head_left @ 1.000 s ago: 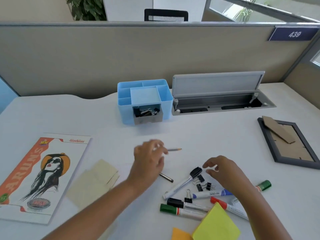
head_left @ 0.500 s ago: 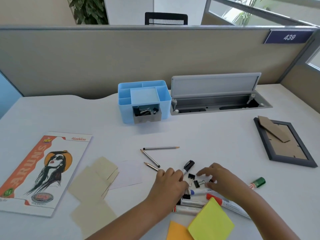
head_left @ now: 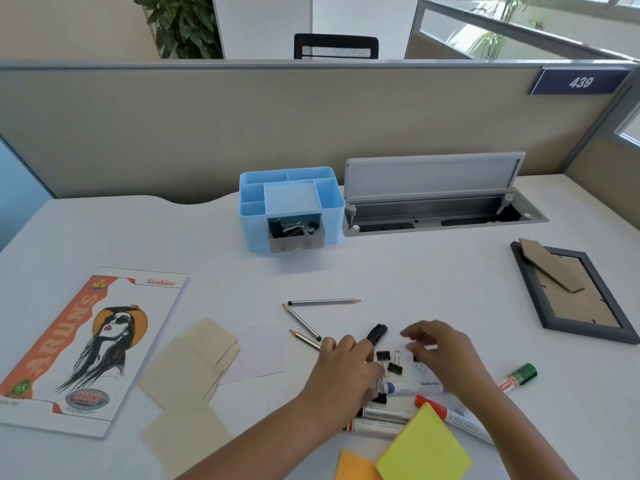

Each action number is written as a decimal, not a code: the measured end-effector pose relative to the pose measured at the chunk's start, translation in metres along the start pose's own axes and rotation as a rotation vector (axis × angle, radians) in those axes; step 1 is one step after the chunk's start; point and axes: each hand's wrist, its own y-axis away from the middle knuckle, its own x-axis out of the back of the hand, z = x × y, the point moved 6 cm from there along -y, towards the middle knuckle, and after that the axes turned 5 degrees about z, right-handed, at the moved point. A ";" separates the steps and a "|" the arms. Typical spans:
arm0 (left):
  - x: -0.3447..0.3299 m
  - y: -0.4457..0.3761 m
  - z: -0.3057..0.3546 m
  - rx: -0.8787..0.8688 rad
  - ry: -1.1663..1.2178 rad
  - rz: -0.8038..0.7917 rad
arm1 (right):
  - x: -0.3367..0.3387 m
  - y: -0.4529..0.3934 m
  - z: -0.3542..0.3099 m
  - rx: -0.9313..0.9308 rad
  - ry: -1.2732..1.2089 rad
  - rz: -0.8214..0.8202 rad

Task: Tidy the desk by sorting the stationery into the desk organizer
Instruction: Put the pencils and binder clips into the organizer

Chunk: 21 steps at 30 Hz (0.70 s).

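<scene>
Where markers [head_left: 414, 388] lie, binder clips [head_left: 391, 362] between both hands.

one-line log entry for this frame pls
stage: gathering binder clips | left hand: over markers | right hand: over binder clips, grasp unclear | desk organizer: drawer holds clips | pencils: unsorted

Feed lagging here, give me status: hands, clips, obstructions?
Left hand and right hand over loose binder clips, grip unclear. Organizer drawer open, clips inside. Markers crowd the pile.
</scene>
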 end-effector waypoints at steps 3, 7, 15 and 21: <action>-0.001 0.000 -0.004 0.012 0.015 0.002 | 0.008 0.001 0.007 -0.074 -0.139 -0.049; 0.001 -0.004 -0.004 0.022 0.002 -0.016 | 0.013 0.006 0.010 -0.070 0.021 -0.114; -0.006 -0.007 0.001 0.030 -0.105 -0.014 | -0.011 0.015 0.006 0.010 0.317 -0.132; -0.004 -0.006 0.005 0.026 -0.068 0.006 | -0.021 0.019 -0.001 0.090 0.270 -0.157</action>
